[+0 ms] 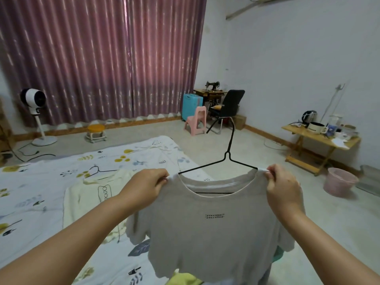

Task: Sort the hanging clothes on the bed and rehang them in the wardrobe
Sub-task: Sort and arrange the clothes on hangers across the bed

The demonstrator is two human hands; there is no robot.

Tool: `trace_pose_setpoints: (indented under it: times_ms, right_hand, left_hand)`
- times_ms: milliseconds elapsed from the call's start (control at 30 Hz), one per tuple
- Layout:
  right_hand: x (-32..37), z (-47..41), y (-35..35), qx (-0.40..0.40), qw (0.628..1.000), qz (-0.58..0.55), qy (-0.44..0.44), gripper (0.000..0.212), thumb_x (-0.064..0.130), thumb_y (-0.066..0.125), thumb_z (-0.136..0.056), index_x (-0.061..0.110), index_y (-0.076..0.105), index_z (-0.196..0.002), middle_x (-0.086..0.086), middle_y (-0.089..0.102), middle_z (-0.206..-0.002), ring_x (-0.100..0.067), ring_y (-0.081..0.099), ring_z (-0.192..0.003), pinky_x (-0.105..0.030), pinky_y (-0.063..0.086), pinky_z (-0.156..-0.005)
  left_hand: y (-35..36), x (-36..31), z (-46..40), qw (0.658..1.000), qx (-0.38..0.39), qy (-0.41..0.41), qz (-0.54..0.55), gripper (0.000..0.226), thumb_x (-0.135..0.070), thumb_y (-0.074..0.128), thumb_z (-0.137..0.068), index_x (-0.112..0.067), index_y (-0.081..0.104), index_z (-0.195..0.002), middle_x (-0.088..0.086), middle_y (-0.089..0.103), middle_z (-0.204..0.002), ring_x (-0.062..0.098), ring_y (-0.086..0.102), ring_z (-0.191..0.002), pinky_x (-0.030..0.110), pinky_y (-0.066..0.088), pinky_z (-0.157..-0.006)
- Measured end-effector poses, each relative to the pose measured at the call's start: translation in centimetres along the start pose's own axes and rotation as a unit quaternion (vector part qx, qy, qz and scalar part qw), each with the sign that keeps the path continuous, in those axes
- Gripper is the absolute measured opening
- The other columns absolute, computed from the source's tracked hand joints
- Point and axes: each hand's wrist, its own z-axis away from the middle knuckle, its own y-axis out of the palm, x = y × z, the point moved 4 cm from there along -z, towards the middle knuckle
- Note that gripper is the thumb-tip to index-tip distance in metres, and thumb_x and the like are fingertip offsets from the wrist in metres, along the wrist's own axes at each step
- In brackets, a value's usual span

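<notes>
While both hands, left hand and right hand, pinch the grey T-shirt on its hanger at centre frame, a cream top waits on the bed; no wardrobe shows, so rehanging seems barely begun.

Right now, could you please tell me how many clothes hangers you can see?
2: one black wire hanger inside the grey T-shirt held up by both hands, another in the cream garment on the bed. Others may be hidden.
</notes>
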Motion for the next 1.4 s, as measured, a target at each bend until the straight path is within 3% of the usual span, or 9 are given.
trace_pose_setpoints:
  times_ms: [233,533,967,1167,1367,1400]
  right_hand:
    - [-5.9,-10.4,3.4,0.02,0.998,-0.042,-0.042,0.012,0.008,0.05,-0.093,0.003,0.059,-0.086,-0.004,0.053,-0.079,-0.025,0.047,-0.077,-0.043,0.039,-0.077]
    - [-10.2,-19.5,11.1,0.062,0.993,-0.063,-0.078,0.009,0.008,0.053,-0.091,0.006,0.058,-0.084,-0.014,0.061,-0.083,-0.034,0.054,-0.081,-0.042,0.038,-0.074]
    - [-9.8,-27.8,29.7,0.126,0.987,-0.075,-0.071,0.009,0.008,0.056,-0.089,0.008,0.057,-0.08,-0.012,0.061,-0.078,-0.035,0.055,-0.077,-0.042,0.041,-0.07]
    - [-9.7,-29.1,39.3,0.189,0.978,-0.072,-0.043,0.019,0.008,0.056,-0.089,0.018,0.048,-0.074,-0.007,0.058,-0.075,-0.035,0.055,-0.077,-0.043,0.043,-0.071]
    - [-9.3,-30.7,49.6,0.257,0.963,-0.065,-0.043,0.016,0.012,0.051,-0.092,0.019,0.046,-0.078,-0.007,0.06,-0.083,-0.032,0.053,-0.085,-0.039,0.039,-0.072]
    - [-9.3,-31.1,51.6,0.268,0.96,-0.062,-0.047,0.014,0.013,0.05,-0.092,0.019,0.048,-0.079,-0.008,0.061,-0.085,-0.032,0.054,-0.086,-0.039,0.039,-0.072]
  left_hand:
    - [4.2,-3.1,-8.6,0.998,-0.049,-0.043,-0.006,0.015,-0.014,0.05,-0.093,-0.012,0.065,-0.095,0.001,0.066,-0.091,0.022,0.058,-0.089,0.028,0.034,-0.068]
    - [8.5,-3.1,-15.6,0.991,-0.072,-0.109,-0.036,0.017,-0.017,0.049,-0.094,-0.015,0.066,-0.098,0.002,0.068,-0.093,0.021,0.058,-0.09,0.026,0.03,-0.067]
    - [13.9,10.0,-26.5,0.983,-0.048,-0.171,-0.042,0.018,-0.019,0.047,-0.094,-0.018,0.065,-0.098,-0.004,0.068,-0.097,0.017,0.058,-0.093,0.024,0.028,-0.066]
    - [17.6,17.3,-30.2,0.976,-0.009,-0.214,-0.032,0.018,-0.02,0.046,-0.095,-0.02,0.064,-0.095,-0.007,0.067,-0.094,0.013,0.058,-0.092,0.025,0.039,-0.072]
    - [21.9,24.7,-33.5,0.962,-0.022,-0.268,-0.044,0.022,-0.023,0.045,-0.096,-0.022,0.059,-0.114,-0.005,0.065,-0.108,0.017,0.057,-0.105,0.022,0.03,-0.07]
    - [22.7,26.1,-34.0,0.961,-0.021,-0.271,-0.053,0.019,-0.024,0.045,-0.096,-0.023,0.06,-0.109,-0.006,0.064,-0.104,0.017,0.056,-0.103,0.021,0.029,-0.068]
